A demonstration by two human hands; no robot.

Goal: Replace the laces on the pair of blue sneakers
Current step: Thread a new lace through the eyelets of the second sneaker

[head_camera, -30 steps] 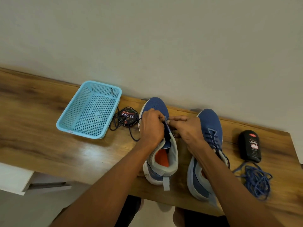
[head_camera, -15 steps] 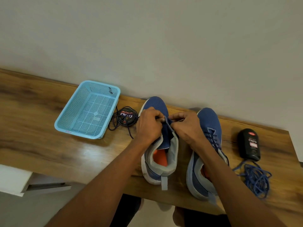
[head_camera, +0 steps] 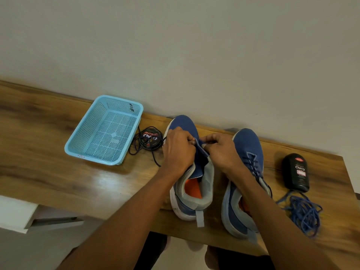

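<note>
Two blue sneakers stand on the wooden table (head_camera: 48, 172), toes toward the wall. The left sneaker (head_camera: 191, 184) has its tongue pulled up and an orange insole showing. My left hand (head_camera: 178, 151) and my right hand (head_camera: 220, 151) meet over its eyelet area; both have curled fingers pinching at the tongue and upper. A dark lace (head_camera: 144, 149) trails from under my left hand toward the polish tin. The right sneaker (head_camera: 247, 166) is still laced with a dark lace. A loose pile of blue lace (head_camera: 303, 213) lies at the right.
A light blue plastic basket (head_camera: 106, 131) sits at the left. A round Cherry polish tin (head_camera: 151, 138) lies between basket and sneaker. A black Cherry polish bottle (head_camera: 297, 172) lies at the right. The wall runs close behind; the table's near edge is under my forearms.
Both hands have stayed over the left sneaker's eyelets, with only small finger shifts on the tongue and lace. Everything else on the table is where it was.
</note>
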